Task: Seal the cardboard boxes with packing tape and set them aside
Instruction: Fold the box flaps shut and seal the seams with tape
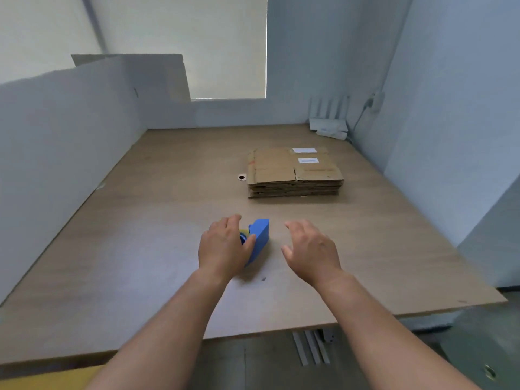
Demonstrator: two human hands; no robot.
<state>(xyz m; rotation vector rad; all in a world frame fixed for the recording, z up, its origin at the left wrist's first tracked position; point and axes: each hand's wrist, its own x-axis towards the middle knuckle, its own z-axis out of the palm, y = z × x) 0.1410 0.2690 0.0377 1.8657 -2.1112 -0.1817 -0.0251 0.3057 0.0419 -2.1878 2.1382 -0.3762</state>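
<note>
A stack of several flattened cardboard boxes [294,173] lies on the wooden table [168,192], right of its middle; the top ones carry white labels. Nearer to me a blue tape dispenser [260,235] stands on the table. My left hand [225,246] covers the dispenser's left side, fingers curled over it and thumb against its near face. The tape roll is mostly hidden behind that hand. My right hand [309,249] hovers just right of the dispenser, apart from it, with fingers relaxed and holding nothing.
Grey partition walls [70,122] close off the table's left and back. A white router with a cable [329,126] sits in the far right corner. A small dark round object [241,177] lies left of the box stack. The table's front edge runs below my forearms.
</note>
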